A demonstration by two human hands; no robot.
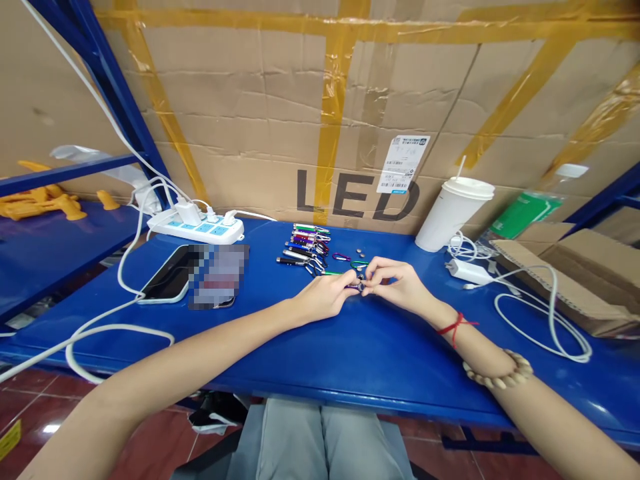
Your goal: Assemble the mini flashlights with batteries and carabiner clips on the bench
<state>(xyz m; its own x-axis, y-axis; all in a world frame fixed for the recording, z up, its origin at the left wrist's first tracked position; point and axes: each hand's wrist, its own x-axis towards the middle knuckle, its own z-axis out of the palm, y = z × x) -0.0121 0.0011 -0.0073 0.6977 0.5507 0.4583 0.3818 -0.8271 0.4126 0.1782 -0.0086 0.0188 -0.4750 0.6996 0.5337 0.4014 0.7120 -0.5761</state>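
Over the middle of the blue table (300, 360), my left hand (323, 295) is closed around a small keychain flashlight (356, 287), whose metal end pokes out past the thumb. My right hand (397, 283) pinches at that end; fingers hide what exactly it grips. Several keychain flashlights with carabiner clips (304, 251) lie in a row beyond my left hand, in green, red, blue, silver and black. Just behind my fingers rest a purple carabiner (342, 257), a green carabiner (358, 265) and a few small round button-like pieces (360, 253).
A power strip (200, 228) with plugged-in cables and two phones (165, 275) occupy the left. To the right stand a white lidded cup (453, 213), a green-labelled bottle (527, 210), a charger with cable (470, 272) and an open cardboard box (575, 293). A large carton (250, 120) walls the back.
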